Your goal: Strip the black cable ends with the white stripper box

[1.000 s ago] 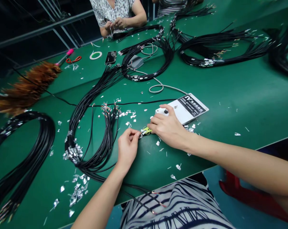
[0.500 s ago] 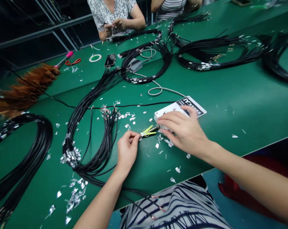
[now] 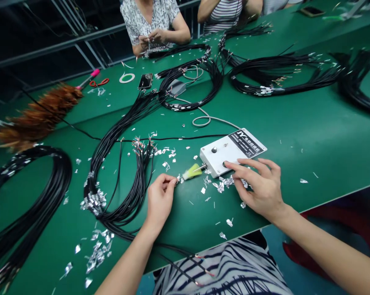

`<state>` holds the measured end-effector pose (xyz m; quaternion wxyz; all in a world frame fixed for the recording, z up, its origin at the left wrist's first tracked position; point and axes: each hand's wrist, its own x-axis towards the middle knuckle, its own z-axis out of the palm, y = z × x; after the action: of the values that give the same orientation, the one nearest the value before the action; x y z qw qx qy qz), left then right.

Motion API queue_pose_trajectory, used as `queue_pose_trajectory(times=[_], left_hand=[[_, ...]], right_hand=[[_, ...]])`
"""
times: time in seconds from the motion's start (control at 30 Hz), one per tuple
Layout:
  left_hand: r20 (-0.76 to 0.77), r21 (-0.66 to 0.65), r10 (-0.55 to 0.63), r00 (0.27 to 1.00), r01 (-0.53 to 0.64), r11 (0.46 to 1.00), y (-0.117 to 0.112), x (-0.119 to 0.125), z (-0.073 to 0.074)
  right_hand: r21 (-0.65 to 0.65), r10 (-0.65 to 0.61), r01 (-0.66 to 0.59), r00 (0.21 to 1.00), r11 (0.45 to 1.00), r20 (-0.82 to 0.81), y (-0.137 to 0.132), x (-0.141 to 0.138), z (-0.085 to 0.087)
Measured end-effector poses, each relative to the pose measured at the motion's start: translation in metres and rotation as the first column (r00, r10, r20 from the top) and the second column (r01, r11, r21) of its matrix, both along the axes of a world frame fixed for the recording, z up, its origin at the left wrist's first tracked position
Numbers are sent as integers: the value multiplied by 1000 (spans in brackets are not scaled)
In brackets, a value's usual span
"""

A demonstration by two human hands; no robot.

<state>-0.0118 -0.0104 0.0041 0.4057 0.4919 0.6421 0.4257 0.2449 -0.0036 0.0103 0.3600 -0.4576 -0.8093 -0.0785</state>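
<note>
My left hand (image 3: pixel 161 196) is closed in a pinch on a cable end, mostly hidden by the fingers, beside the tip of a yellow-green clip (image 3: pixel 193 171). The clip looks smeared and sits on a thin metal shaft (image 3: pixel 200 168) that comes out of a white control box (image 3: pixel 215 157). My right hand (image 3: pixel 260 184) has its fingers apart, and its index fingertip touches a round button (image 3: pixel 224 164) on the box top. Left of my left hand lies a curved bundle of black cables (image 3: pixel 132 196) with stripped, coloured wire ends (image 3: pixel 142 143).
Foil scraps (image 3: pixel 97 256) litter the green table (image 3: pixel 295 135). More cable coils (image 3: pixel 283 69) lie at the back and left. A feather duster (image 3: pixel 46 110), red scissors (image 3: pixel 99 82), a tape roll (image 3: pixel 126 78) and a phone (image 3: pixel 145 81) are farther off. Co-workers (image 3: pixel 156 24) sit opposite.
My right hand has moved from beside the clip and over the box to the right, its index finger now on the button. The clip has gone from sharp, spread handles to a blur.
</note>
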Motion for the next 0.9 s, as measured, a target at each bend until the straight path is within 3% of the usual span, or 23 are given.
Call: queue_pose_trajectory(times=[0.13,0.27,0.33,0.4,0.47,0.53,0.67,0.73,0.8,0.87,0.9], left_hand=[[36,-1,16,999,-16,1000,-3,-6,5],[124,-55,0,992,7,998,-6,-11,11],[128,-83,-23,991,34,996,-5,-18,15],[33,-27,1,999,0,1000,3,-30,22],[-87,71,136,987,-130,989,18,-48,29],[-117,71,332,936,-326,943,40,-70,34],[-114,10,449,886,-451,892,77,-107,31],[-134,-12,454,881,-460,888,79,-112,28],[-157,8,457,876,-462,887,66,-103,30],[-221,108,415,883,-400,910,40,-83,36],[-323,217,343,882,-284,934,24,-69,41]], right_hand=[[-47,53,-59,993,997,-108,-9,-7,6],[-162,238,-276,946,948,-218,-30,-24,5],[-264,334,-414,893,871,-301,-40,-33,3],[-381,399,-535,834,754,-382,-46,-39,4],[-484,443,-613,788,625,-427,-49,-43,5],[-563,485,-645,762,516,-429,-51,-45,5],[-608,549,-689,707,395,-445,-57,-51,3],[-598,566,-709,685,374,-458,-61,-55,1],[-590,540,-710,692,384,-480,-61,-59,1],[-579,460,-690,722,434,-516,-56,-63,2],[-575,404,-671,741,467,-537,-51,-64,3]])
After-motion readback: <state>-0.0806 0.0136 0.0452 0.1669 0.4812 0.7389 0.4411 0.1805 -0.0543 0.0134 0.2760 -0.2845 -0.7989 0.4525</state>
